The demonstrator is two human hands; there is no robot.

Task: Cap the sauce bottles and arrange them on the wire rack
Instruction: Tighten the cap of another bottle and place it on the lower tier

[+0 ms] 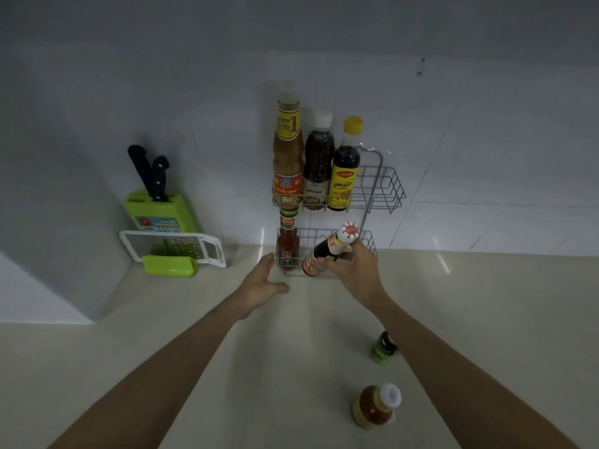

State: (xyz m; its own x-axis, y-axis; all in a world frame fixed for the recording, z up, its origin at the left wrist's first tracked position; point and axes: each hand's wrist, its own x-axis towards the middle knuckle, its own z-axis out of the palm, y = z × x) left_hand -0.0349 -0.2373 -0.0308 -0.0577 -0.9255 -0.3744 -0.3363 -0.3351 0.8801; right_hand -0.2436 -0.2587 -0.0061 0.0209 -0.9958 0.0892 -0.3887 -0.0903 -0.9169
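A two-tier wire rack (384, 189) stands against the tiled wall. Its upper tier holds a tall brown sauce bottle (287, 153), a dark bottle with a white cap (318, 163) and a dark bottle with a yellow cap (345, 170). A red chilli sauce bottle (287, 244) stands at the left of the lower tier. My right hand (355, 270) grips a dark bottle with a red-and-white cap (334, 246), tilted, its base at the lower tier's front. My left hand (264, 283) hovers open beside the rack's lower left corner. On the counter near me stand an orange sauce bottle with a white cap (376, 406) and a small green-lidded bottle (384, 348).
A green knife block (160, 209) with two black-handled knives stands at the left by the wall. A white and green grater (175, 251) leans in front of it. The beige counter (291, 367) stretches toward me between my forearms.
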